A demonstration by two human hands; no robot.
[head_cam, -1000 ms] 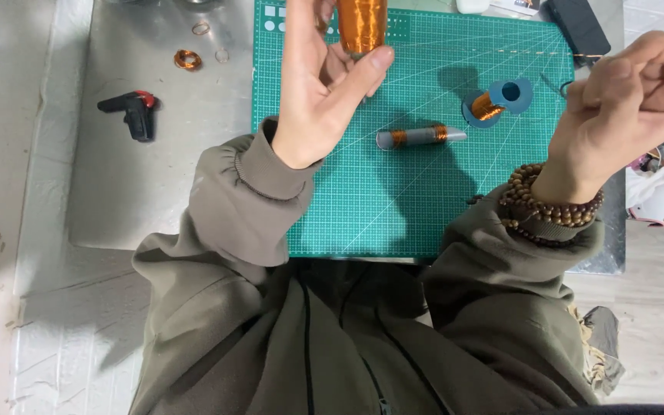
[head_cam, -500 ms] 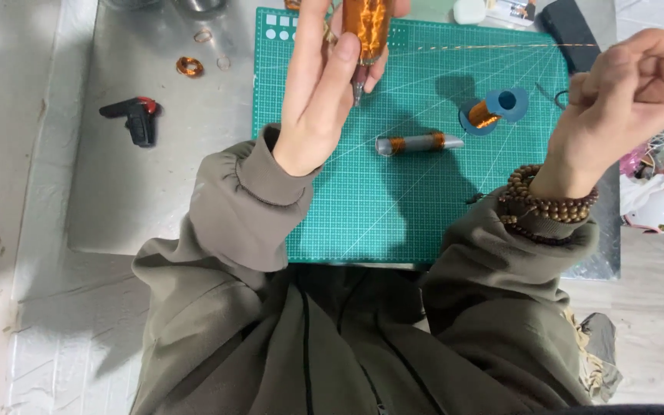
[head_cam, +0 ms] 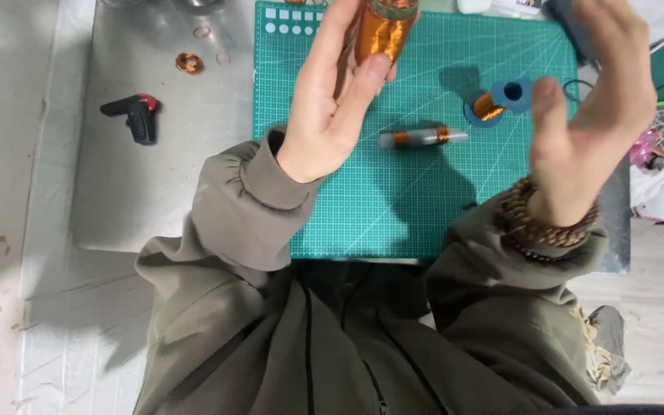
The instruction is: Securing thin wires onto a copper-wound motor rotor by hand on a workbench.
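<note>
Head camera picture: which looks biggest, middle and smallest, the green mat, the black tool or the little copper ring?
1. green mat
2. black tool
3. copper ring
All three lie flat on the table, so nearness hardly matters.

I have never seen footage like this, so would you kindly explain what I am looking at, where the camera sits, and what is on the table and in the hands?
There is no machine here: a person in an olive jacket works with two bare hands, and the camera is worn on the person's head, looking straight down.

The left hand holds up a cylinder wound with copper-coloured wire. The right hand, with a beaded bracelet at the wrist, is raised and open; I cannot see anything in it.

Below lies a green cutting mat with a printed grid. On it rest a small clear tube with copper bands and a blue spool of copper wire. To the side, on the grey tabletop, sit a black tool with a red part and a small copper coil.
</note>
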